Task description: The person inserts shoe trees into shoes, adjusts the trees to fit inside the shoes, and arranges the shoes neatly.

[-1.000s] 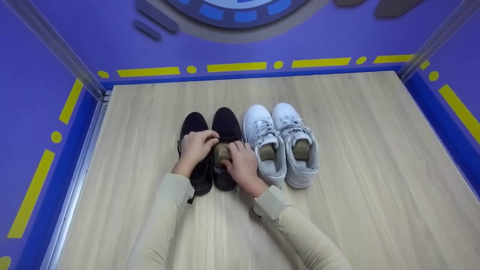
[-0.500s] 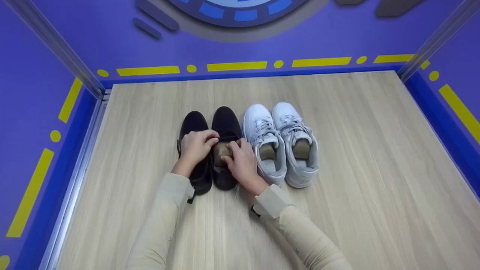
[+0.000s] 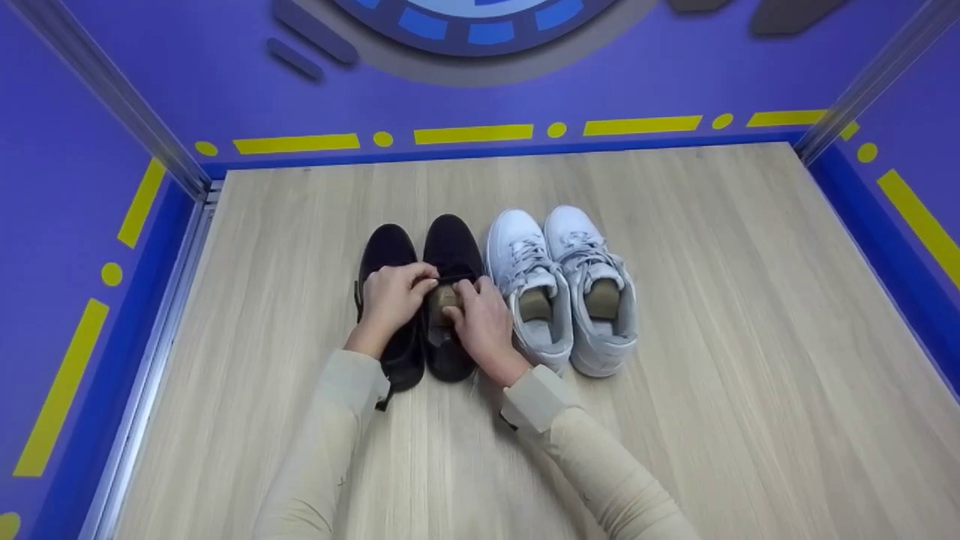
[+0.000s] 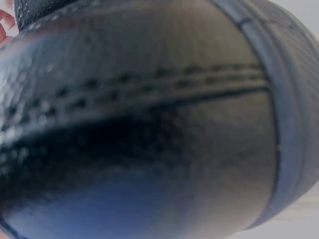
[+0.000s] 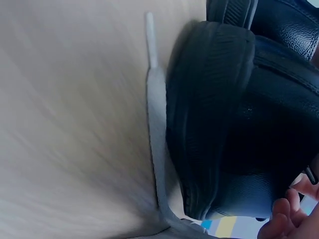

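A pair of black shoes stands side by side, toes away from me. My left hand (image 3: 394, 296) crosses the left black shoe (image 3: 388, 244) and pinches the black shoelace (image 3: 454, 276) at the throat of the right black shoe (image 3: 451, 236). Over that shoe's opening, my right hand (image 3: 484, 319) has its thumb and fingers curled at a lace, though the grip is partly hidden. A tan piece (image 3: 444, 304) shows inside the opening. Close up, black leather (image 4: 149, 139) fills the left wrist view. In the right wrist view, curled fingers (image 5: 286, 219) sit beside a dark lace tip (image 5: 311, 175).
A pair of white sneakers (image 3: 516, 229) stands directly to the right of the black shoes. A pale shoelace (image 5: 157, 114) lies on the wooden surface (image 3: 750, 300) along the black heel. Blue walls (image 3: 637, 90) with yellow marks enclose the back and sides.
My right thumb and fingers shift slightly at the shoe opening, and the right forearm moves a little left. My left hand holds nearly the same place. The shoes stay put.
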`<state>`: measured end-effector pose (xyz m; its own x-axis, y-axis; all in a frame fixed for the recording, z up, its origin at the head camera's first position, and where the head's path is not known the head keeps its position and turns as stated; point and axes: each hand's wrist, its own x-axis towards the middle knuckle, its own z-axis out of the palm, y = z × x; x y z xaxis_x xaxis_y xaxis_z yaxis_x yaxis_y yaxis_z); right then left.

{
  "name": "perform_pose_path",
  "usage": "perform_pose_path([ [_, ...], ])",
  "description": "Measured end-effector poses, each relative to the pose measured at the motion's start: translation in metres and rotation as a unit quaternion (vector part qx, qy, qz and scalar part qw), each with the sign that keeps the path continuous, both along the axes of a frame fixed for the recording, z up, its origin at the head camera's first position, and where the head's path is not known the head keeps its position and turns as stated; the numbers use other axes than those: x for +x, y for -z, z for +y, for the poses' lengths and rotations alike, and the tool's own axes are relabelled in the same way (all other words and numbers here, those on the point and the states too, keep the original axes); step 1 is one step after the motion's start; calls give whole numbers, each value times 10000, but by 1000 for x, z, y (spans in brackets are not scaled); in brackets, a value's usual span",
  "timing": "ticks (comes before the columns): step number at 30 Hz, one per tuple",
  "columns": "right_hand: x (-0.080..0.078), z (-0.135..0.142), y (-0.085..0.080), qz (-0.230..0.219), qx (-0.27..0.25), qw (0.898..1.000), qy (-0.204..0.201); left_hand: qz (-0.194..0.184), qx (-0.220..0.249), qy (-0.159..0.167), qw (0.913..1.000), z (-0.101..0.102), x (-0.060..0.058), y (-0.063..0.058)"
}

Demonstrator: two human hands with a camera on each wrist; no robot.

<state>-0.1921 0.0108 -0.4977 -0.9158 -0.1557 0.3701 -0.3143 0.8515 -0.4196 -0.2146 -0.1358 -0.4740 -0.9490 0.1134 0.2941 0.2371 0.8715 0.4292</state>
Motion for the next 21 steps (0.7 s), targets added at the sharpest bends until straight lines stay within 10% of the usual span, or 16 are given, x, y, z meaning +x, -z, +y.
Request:
perform_pose_path([
  [21,-6,1,2,199,-319,9992,-94,120,76,-8,9999,0,0,2],
])
